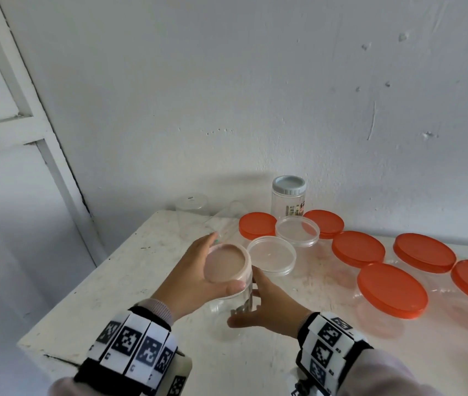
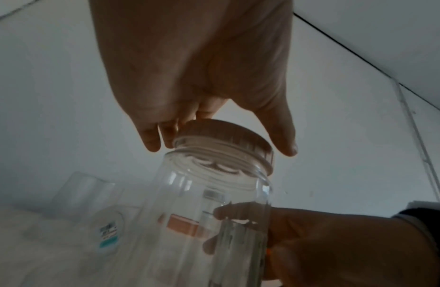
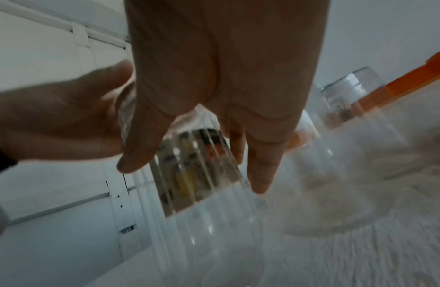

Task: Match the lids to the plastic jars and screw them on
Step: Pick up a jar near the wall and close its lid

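A clear ribbed plastic jar [image 1: 227, 315] stands near the table's front left, with a pale pink lid [image 1: 225, 262] on its mouth. My left hand [image 1: 195, 278] grips the lid from the left, fingers on the far rim and thumb on the near rim. In the left wrist view the lid [image 2: 226, 136] sits on the jar's [image 2: 209, 213] threaded neck between my left fingers [image 2: 150, 139] and thumb. My right hand [image 1: 267, 304] holds the jar body from the right, thumb in front. In the right wrist view, my right hand's fingers [image 3: 260, 170] wrap the jar [image 3: 202, 174].
Several orange-lidded jars [image 1: 392, 290] crowd the table's right side. Two clear-lidded jars [image 1: 271, 254] stand just behind my hands. By the wall stand a grey-lidded jar [image 1: 288, 195] and lidless clear jars [image 1: 191, 212]. The table's left edge [image 1: 84, 281] is close.
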{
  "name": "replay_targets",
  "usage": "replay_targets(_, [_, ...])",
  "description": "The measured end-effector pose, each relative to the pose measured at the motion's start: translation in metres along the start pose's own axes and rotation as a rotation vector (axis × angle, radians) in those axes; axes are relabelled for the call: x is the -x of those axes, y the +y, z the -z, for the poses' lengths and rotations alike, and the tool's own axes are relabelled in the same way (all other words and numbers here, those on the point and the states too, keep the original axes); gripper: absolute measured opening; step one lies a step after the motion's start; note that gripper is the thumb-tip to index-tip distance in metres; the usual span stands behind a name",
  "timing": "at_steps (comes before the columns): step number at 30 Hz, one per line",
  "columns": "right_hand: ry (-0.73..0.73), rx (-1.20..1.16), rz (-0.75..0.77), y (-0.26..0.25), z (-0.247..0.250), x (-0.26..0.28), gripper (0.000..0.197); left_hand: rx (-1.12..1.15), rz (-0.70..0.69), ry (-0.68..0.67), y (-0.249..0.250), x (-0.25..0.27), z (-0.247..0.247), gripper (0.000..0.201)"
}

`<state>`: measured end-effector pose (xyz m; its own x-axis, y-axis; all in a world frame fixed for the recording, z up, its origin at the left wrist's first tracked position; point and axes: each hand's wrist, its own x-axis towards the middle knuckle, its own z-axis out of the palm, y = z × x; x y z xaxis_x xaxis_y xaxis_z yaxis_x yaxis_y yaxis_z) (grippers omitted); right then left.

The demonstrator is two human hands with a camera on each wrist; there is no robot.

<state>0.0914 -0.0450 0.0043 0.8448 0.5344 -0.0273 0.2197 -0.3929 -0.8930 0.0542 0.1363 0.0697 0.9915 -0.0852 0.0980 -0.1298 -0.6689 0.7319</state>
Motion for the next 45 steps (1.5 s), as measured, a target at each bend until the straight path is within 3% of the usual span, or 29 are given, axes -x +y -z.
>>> replay_targets(4, [-0.049,0.063,-0.034,-0.017,0.023,0.008,0.117,0.258,0.081,-0.001,-0.026,0.009,-0.002,0.131])
replay_targets(6, [-0.021,0.103,0.001,-0.036,0.036,0.008,0.118,0.328,0.092,-0.006,-0.036,0.015,-0.009,0.132])
replay_targets(9, [-0.014,0.196,0.071,-0.067,0.048,0.001,0.109,0.445,0.025,0.004,-0.041,0.017,-0.025,0.112])
replay_targets(12, [-0.107,0.405,0.129,-0.095,0.047,-0.012,0.100,0.498,-0.015,0.044,-0.042,0.014,-0.036,0.090])
replay_targets(16, [-0.294,0.746,0.135,-0.119,0.039,-0.031,0.095,0.519,0.036,0.102,-0.049,0.010,-0.040,0.092])
replay_targets(20, [-0.430,0.924,0.077,-0.133,0.036,-0.043,0.091,0.450,0.036,0.111,-0.049,0.009,-0.042,0.090])
replay_targets(29, [-0.521,1.095,0.013,-0.142,0.034,-0.054,0.092,0.482,0.044,0.113,-0.048,0.012,-0.044,0.089])
replay_targets(45, [-0.474,1.133,0.030,-0.142,0.033,-0.053,0.085,0.467,0.030,0.104,-0.048,0.011,-0.043,0.087])
